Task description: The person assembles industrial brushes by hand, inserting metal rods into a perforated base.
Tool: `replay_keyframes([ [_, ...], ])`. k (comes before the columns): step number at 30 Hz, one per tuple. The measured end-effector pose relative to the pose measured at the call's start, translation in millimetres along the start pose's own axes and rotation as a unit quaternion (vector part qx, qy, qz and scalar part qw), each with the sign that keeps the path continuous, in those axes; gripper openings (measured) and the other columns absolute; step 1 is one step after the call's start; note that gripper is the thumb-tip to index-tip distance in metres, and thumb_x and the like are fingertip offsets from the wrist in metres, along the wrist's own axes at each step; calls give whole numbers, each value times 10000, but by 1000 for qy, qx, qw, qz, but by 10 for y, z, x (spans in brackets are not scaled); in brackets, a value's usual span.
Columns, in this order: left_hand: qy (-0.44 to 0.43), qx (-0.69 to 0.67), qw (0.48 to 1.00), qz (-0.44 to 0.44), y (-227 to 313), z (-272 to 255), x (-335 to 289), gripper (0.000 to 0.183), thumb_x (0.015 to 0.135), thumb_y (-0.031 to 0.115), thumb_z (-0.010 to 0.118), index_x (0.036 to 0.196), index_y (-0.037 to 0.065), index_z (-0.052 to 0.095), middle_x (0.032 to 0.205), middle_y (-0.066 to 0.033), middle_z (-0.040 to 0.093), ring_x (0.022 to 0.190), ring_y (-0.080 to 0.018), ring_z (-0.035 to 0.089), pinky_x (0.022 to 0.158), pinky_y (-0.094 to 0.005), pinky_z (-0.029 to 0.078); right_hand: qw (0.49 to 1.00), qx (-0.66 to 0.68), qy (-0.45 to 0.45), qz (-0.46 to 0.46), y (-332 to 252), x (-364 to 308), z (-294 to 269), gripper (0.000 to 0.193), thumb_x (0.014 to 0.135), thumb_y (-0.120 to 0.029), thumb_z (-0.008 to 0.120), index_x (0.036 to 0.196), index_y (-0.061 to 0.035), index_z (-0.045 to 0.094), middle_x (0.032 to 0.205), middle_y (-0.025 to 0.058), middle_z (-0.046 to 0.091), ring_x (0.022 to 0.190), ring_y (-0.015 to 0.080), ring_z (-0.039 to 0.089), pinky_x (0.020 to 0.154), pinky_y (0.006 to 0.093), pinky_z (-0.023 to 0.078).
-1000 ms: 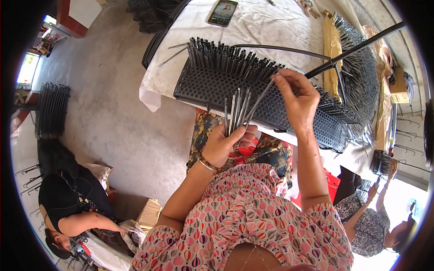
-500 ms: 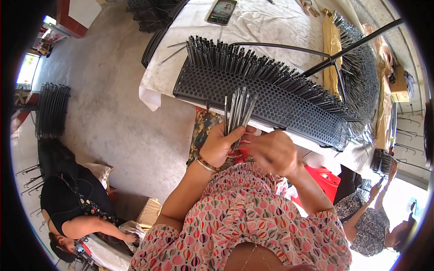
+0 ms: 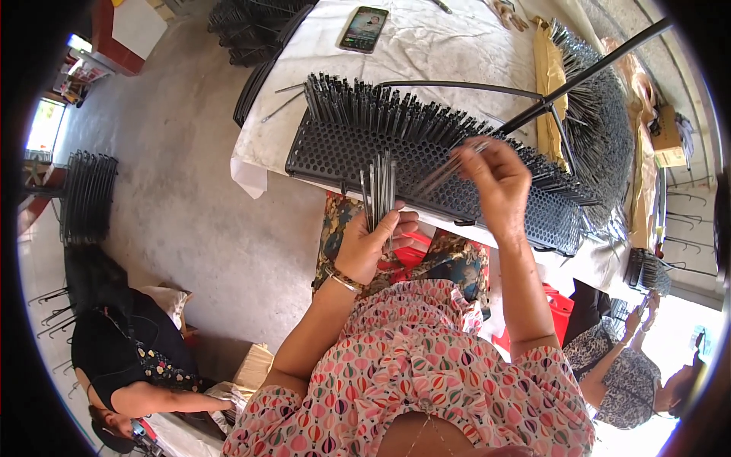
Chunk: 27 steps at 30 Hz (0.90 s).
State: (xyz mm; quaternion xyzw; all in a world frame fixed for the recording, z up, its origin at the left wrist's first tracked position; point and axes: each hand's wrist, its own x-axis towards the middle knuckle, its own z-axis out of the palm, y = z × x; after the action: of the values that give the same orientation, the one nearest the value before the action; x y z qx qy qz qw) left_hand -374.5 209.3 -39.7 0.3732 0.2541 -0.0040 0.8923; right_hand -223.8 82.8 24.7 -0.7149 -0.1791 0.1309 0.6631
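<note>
My left hand [image 3: 365, 247], with a bracelet at the wrist, is closed round a bundle of thin metal rods [image 3: 381, 183] that point upward. The bundle is just in front of a black perforated rack [image 3: 327, 152]. My right hand [image 3: 500, 186] is raised over the rack's right half and pinches a few thin rods [image 3: 440, 177], slanted and smeared by motion. Many dark rods [image 3: 411, 110] stand packed in the rack's rear rows, while its front rows of holes show bare. I cannot make out whether the rods in my right hand touch the rack.
The rack rests on a table with a white cloth [image 3: 282, 141]. A phone [image 3: 364, 29] lies at the back. A black bar [image 3: 586, 82] slants across the right, before a large heap of rods [image 3: 598, 129]. Co-workers [image 3: 133, 343] are at both sides; a red stool [image 3: 558, 311] stands below.
My right hand has moved up and right from beside the bundle to above the rack, with a few rods in it. My left hand still holds the bundle and has shifted slightly left.
</note>
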Motion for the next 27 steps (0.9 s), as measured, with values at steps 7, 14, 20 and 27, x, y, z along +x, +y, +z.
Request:
replay_keyframes([
  [7,-26,22,999,-35,-88,31,70,282,938,211,519,1154,30,526,1010,-122,648,868,-175,647,719,-306,553,971,-126,105,-172,104,270,43,177,831,-69,670,979,8,611,829,81,676,733,87,607,669,224,482],
  [14,-39,17,998,-42,-50,26,32,276,945,191,497,1171,35,524,1033,-129,647,886,-178,648,709,-297,551,948,-217,92,-216,100,306,85,208,807,-77,687,995,-22,619,834,90,676,719,130,626,665,258,493],
  [20,-40,41,997,-49,-45,-4,31,296,942,199,506,1195,46,516,1054,-117,643,903,-168,641,691,-287,540,907,-300,85,-281,96,348,161,265,760,-69,705,1016,-55,637,866,74,662,782,220,589,728,323,464],
  [27,-56,55,996,-30,-60,-12,23,277,926,178,537,1174,55,536,1062,-87,645,876,-133,625,665,-264,522,811,-430,-5,-395,130,403,158,224,759,-99,684,979,-66,654,1052,30,609,904,220,547,793,331,396],
])
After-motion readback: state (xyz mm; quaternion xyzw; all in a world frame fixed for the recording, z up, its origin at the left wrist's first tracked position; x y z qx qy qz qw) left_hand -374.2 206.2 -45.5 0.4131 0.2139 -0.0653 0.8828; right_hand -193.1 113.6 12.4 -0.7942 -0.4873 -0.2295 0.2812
